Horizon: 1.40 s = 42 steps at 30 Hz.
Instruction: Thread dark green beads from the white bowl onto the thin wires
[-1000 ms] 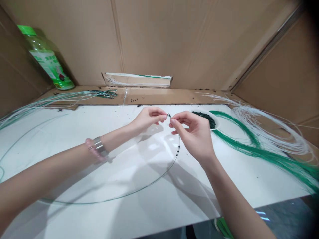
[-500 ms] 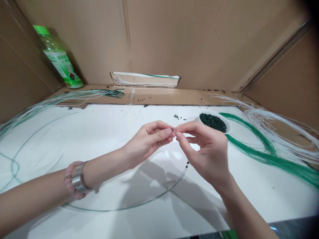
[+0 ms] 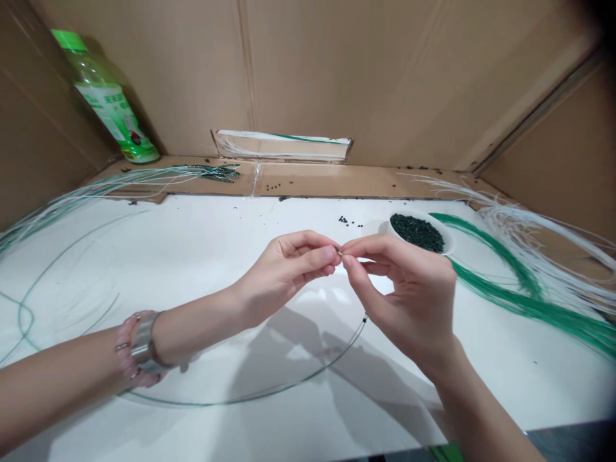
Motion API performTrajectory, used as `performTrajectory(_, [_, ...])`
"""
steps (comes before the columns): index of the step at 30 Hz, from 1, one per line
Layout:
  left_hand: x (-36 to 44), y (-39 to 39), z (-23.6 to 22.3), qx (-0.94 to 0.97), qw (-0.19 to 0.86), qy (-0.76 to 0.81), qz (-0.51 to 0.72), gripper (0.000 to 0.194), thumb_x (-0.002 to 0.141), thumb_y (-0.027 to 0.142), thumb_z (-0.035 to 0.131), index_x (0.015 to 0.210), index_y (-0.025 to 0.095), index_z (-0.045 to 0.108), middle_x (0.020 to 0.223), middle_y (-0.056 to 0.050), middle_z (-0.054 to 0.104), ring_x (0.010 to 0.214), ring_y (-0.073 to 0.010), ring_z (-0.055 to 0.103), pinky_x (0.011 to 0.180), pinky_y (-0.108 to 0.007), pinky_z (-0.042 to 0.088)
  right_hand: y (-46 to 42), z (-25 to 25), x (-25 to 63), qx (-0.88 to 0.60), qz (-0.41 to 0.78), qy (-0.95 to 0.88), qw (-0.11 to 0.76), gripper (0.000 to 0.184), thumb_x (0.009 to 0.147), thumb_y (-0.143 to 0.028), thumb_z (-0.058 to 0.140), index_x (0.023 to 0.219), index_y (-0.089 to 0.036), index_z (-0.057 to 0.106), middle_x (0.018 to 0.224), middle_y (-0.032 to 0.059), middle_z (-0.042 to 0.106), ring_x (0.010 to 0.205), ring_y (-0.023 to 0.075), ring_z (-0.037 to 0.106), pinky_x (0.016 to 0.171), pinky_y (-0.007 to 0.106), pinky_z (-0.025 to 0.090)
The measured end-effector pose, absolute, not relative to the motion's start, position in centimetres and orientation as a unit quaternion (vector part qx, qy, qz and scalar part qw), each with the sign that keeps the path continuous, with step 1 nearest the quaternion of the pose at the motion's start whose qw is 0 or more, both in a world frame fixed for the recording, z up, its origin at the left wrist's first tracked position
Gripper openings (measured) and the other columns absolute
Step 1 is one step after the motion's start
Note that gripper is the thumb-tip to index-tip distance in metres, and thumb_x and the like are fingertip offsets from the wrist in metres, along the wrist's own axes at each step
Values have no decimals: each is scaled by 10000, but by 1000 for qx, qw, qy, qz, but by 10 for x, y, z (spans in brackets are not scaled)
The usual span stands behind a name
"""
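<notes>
Above the middle of the white work surface, my left hand (image 3: 298,273) pinches a tiny dark bead (image 3: 337,249) between thumb and forefinger. Fingertip to fingertip with it, my right hand (image 3: 409,289) is closed in a pinch on a thin cord, whose tip shows as a short pale piece at the bead. Whether the tip is inside the bead's hole I cannot tell. Below my right hand a thin green cord (image 3: 250,401) carrying small dark beads (image 3: 364,319) curves down and left across the surface, passing under my left forearm.
Behind my right hand stands a white bowl (image 3: 448,246) of dark beads, with loose beads (image 3: 347,221) nearby. Green cords (image 3: 520,308) and white cords (image 3: 543,224) lie right. Bundled strands (image 3: 144,174) and a bottle (image 3: 110,106) are at back left, against cardboard walls (image 3: 337,64).
The view has shifted slightly. My right hand sits a little farther right, and its fingertips still meet those of my left hand. Both pinches are kept.
</notes>
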<state>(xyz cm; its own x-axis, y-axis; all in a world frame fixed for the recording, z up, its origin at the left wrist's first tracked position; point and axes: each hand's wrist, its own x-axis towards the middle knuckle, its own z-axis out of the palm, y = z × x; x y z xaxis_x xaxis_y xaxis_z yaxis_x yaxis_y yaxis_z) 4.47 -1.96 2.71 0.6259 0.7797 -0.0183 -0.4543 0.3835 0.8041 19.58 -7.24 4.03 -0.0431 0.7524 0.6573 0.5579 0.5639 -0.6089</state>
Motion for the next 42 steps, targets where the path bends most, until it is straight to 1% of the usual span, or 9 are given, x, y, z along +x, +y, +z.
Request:
performTrajectory(6, [44,-14,27,471,759,212,397,81,698,217,790,694,165,728,646,21,667,635,-67,579,679,-197,471,-73,41,195,-460,90,-719,512,90,790,-56,604,781,-144,618,730,1,686,641,80,641,601,170,603])
performTrajectory(10, [41,-9,26,522,726,211,396,59,704,211,783,695,178,735,658,14,680,638,-79,589,683,-206,486,-74,42,197,-466,92,-720,506,102,789,-69,607,777,-170,604,718,-11,680,620,89,630,558,179,603])
performTrajectory(13, [39,-7,25,551,701,221,394,38,716,199,773,716,187,737,684,9,695,649,-88,604,683,-212,493,-73,42,197,-462,87,-731,495,97,791,-71,608,780,-167,607,713,-11,675,612,84,620,564,174,603])
performTrajectory(19, [37,-7,22,571,680,232,397,51,716,215,775,717,185,733,694,7,695,645,-90,603,681,-213,507,-73,43,197,-458,69,-745,480,100,782,-46,599,772,-145,611,689,-8,659,584,65,595,587,147,596])
performTrajectory(25, [38,-7,23,584,665,231,404,32,721,183,768,716,186,737,690,11,697,645,-83,620,650,-184,519,-73,41,199,-467,45,-749,469,129,774,-43,592,764,-171,601,671,-25,646,565,65,579,580,160,601])
performTrajectory(30, [39,-10,28,591,645,244,418,53,704,155,771,678,175,729,679,0,700,626,-99,640,614,-190,529,-71,41,198,-468,8,-762,448,124,780,-60,575,746,-180,583,653,-28,634,530,67,559,581,171,593])
performTrajectory(35, [38,-11,28,618,607,251,432,48,709,156,762,681,174,727,691,-4,702,635,-107,644,598,-195,526,-71,43,196,-469,-51,-779,412,154,781,-61,546,734,-206,558,629,-32,634,531,99,618,509,192,533])
performTrajectory(39, [36,-10,25,658,559,250,438,27,724,189,757,710,181,735,741,-19,721,665,-125,649,615,-218,523,-73,43,197,-475,-87,-785,388,147,783,-70,550,730,-207,549,637,-27,642,526,101,625,465,193,463])
performTrajectory(42, [35,-9,24,683,525,243,446,25,735,187,748,712,186,738,733,-18,722,664,-126,643,611,-222,514,-73,41,197,-482,-104,-786,374,144,783,-65,549,743,-203,554,655,-16,661,541,106,634,457,204,432])
